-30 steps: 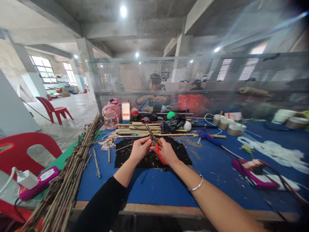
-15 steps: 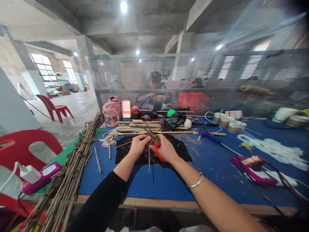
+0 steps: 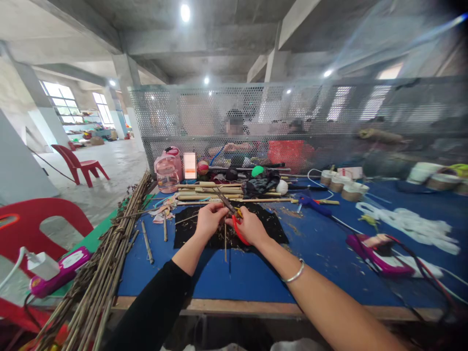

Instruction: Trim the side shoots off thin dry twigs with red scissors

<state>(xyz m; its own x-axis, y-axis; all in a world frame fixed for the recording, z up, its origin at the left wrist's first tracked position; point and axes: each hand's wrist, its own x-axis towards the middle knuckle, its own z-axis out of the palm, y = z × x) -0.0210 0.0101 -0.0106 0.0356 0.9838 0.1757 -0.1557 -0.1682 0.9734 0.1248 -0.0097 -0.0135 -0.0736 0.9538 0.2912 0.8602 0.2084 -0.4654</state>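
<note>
Over a black cloth [image 3: 270, 225] littered with cuttings, both my hands meet at the table's middle. My right hand [image 3: 249, 226] is closed on red-handled scissors [image 3: 237, 227], whose dark blades [image 3: 224, 201] point up and to the left. My left hand [image 3: 209, 219] pinches a thin twig [image 3: 225, 246] that hangs straight down from my fingers towards me. The two hands touch each other.
A long bundle of bamboo sticks [image 3: 109, 263] lies along the left table edge. Cut bamboo rods [image 3: 208, 192], a pink jug [image 3: 168, 170], tape rolls [image 3: 343, 187], a blue glue gun [image 3: 312, 204] and a purple tool [image 3: 376, 251] sit around. People work behind a mesh screen [image 3: 292, 117].
The thin twig turned from lying hidden in my hands to hanging straight down towards me. My hands stayed together over the cloth and barely shifted.
</note>
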